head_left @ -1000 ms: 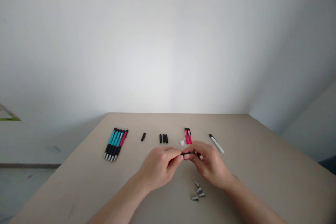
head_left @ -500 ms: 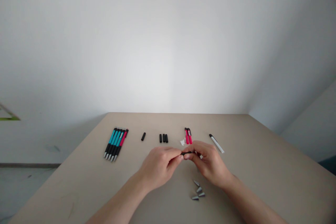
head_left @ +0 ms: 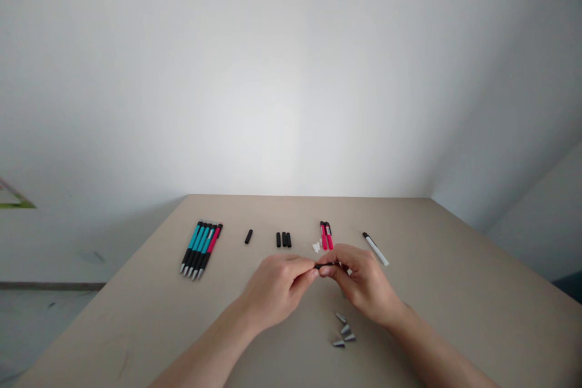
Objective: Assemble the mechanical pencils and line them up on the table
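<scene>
My left hand (head_left: 280, 285) and my right hand (head_left: 364, 282) meet over the middle of the table. Thumb and forefinger of each are pinched on a small black pen grip (head_left: 324, 265), which lies level between them. The fingers cover both its ends. A bit of white shows under my right hand, too hidden to name. Below that hand lie several silver cone-shaped pen tips (head_left: 345, 328). Just beyond my fingertips are two pink pen barrels (head_left: 326, 236) with black tops, beside small white pieces (head_left: 316, 247).
A row of pens (head_left: 200, 250), turquoise and one pink, rests at the left of the beige table (head_left: 150, 315). Three black grips (head_left: 284, 239) stand side by side in the middle, with a single black grip (head_left: 248, 236) apart. A white pen barrel (head_left: 376, 248) lies at the right.
</scene>
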Demonstrator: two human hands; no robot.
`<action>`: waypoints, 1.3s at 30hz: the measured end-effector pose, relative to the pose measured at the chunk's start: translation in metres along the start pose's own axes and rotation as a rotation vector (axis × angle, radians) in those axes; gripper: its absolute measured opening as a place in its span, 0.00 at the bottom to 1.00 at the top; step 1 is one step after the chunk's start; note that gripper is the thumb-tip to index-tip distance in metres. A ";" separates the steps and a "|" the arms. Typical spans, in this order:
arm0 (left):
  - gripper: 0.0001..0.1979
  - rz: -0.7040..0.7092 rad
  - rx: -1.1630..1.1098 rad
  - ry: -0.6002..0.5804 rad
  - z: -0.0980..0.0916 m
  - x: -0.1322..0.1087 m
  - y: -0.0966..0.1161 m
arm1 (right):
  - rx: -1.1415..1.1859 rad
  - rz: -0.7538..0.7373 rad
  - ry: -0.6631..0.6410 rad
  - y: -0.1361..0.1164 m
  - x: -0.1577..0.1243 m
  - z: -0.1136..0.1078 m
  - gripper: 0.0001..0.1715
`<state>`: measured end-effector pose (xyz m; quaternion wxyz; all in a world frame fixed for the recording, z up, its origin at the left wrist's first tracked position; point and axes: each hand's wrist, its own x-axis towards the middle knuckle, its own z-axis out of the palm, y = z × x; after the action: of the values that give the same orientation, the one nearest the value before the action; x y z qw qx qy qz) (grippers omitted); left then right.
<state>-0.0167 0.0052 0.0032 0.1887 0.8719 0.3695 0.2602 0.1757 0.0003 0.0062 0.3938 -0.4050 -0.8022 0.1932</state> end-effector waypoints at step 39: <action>0.17 -0.008 -0.021 -0.076 -0.002 0.000 0.002 | -0.166 -0.093 -0.191 0.004 -0.002 -0.002 0.20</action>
<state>-0.0166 0.0038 0.0061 0.2129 0.8776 0.3627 0.2301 0.1797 0.0013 0.0042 0.2893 -0.3785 -0.8672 0.1454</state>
